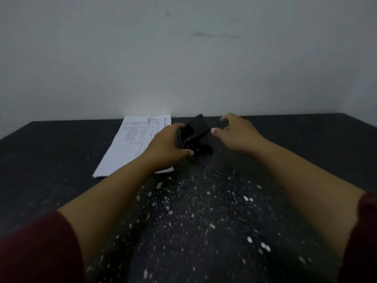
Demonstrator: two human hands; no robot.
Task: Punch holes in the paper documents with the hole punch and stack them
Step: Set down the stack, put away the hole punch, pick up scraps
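Black hole punch [196, 135] on dark tabletop [285, 139] near far wall, left hand [167, 149] clamped on its left end, right hand [237, 132] spread, just right of it, printed paper documents [130, 146] flat left of punch

Bare table [306, 144] right of hole punch [195, 137], papers [130, 146] left

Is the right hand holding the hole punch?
No, the right hand hovers open beside the hole punch, fingers spread and not gripping it, while the left hand is the one gripping it.
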